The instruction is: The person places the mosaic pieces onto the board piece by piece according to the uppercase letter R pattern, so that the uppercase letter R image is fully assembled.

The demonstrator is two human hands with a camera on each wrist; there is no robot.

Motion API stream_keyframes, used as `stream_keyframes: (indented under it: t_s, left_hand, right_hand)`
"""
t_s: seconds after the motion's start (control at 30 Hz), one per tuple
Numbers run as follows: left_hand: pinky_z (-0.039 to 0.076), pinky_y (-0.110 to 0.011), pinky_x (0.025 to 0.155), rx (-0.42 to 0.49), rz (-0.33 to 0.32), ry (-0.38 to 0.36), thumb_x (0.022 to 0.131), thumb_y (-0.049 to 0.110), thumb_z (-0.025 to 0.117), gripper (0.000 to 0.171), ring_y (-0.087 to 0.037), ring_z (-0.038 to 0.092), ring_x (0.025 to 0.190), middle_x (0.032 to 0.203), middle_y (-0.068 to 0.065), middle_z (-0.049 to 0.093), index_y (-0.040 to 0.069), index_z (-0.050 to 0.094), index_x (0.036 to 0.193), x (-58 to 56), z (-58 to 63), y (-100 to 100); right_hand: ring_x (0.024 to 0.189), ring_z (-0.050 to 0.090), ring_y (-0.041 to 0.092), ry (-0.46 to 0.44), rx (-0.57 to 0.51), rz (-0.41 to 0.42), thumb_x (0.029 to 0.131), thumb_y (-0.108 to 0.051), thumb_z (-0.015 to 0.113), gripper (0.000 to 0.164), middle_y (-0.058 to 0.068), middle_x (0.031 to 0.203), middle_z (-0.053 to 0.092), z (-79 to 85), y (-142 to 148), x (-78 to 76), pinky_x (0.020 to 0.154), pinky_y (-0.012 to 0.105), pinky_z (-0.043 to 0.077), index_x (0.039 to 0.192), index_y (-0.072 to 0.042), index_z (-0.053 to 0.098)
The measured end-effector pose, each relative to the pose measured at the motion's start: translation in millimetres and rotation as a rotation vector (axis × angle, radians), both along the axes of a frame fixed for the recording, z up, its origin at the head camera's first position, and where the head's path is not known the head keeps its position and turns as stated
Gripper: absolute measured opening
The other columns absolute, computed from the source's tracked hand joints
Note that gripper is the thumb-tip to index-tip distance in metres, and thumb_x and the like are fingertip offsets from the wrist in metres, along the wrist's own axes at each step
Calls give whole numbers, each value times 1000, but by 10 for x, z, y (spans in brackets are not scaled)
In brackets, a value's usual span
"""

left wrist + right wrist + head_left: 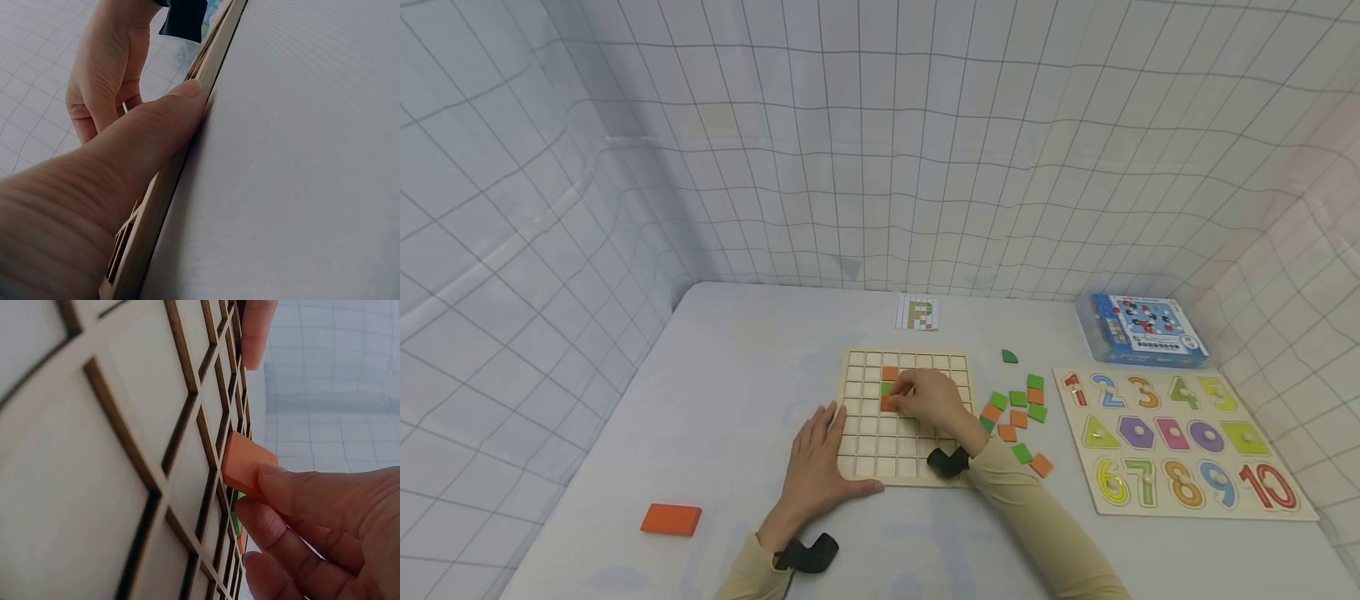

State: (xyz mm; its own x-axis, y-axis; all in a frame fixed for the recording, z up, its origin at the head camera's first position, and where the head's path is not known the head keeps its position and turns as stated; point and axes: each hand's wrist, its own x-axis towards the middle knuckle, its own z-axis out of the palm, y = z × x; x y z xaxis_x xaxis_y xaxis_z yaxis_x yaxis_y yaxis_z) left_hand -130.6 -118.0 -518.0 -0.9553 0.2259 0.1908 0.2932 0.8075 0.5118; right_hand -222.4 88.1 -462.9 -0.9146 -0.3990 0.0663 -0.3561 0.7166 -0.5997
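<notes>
A wooden grid board point(867, 467) lies on the table in front of me. My right hand point(932, 398) reaches over it and pinches an orange square tile point(245, 459) between thumb and fingers. The tile stands tilted at a grid cell, one edge down at the dividers. Just behind it, a green tile point(886, 388) and another orange tile point(890, 373) sit in the same column; the hand hides cells to their right. Fingers spread, my left hand point(814, 468) rests at the board's left front corner, its thumb point(159, 122) against the front edge.
Loose green and orange tiles point(1018, 419) lie right of the board, with a green quarter-round piece point(1010, 357) behind. A pattern card point(917, 313) lies at the back. Farther right are a number puzzle board point(1157, 425) and a blue box point(1150, 329). An orange block point(672, 519) lies front left.
</notes>
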Motion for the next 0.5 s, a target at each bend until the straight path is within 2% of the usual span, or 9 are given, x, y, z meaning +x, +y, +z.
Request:
stream_keyframes:
  t_s: [0.27,0.5]
  left_hand:
    - [15,-51,109,1,1,8,59,67,76,123,-35,16,139,151,-19,24,0,26,148,2,6,3]
    - [16,-52,108,-3,1,10,60,67,76,122,-35,16,139,151,-19,24,0,26,148,0,5,2]
  right_hand:
    - [58,53,4,-22,6,25,85,-20,73,5,-12,72,62,-15,4,-2,53,24,42,80,-18,71]
    - [58,52,3,3,19,31,85,-20,72,6,-12,72,62,-33,2,1,53,25,43,80,-18,71]
